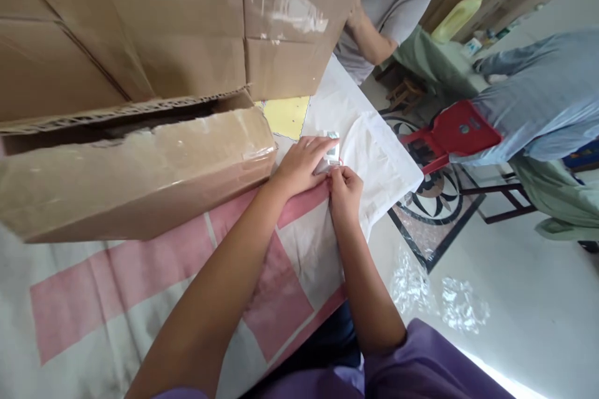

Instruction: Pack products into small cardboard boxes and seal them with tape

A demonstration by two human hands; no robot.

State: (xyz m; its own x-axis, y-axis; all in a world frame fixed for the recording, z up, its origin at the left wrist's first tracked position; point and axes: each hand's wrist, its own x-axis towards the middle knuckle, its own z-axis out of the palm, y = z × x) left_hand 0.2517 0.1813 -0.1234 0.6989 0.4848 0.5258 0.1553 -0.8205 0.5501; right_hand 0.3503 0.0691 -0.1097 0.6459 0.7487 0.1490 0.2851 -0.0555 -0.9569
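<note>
While both hands (pixel 300 163) (pixel 346 191) hold a small white box (pixel 334 151), an open carton (pixel 140 165) stands nearby; contents unclear.

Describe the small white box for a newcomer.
Find the long open carton on the patterned cloth. Beyond its right end, left hand and right hand meet at the white box. It is small and held, unlike the flat yellow sheet.

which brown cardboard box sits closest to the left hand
The long, low brown cardboard box with the ragged, open top edge; its end lies just beside the left hand, while the taller brown cardboard boxes stand behind it.
</note>
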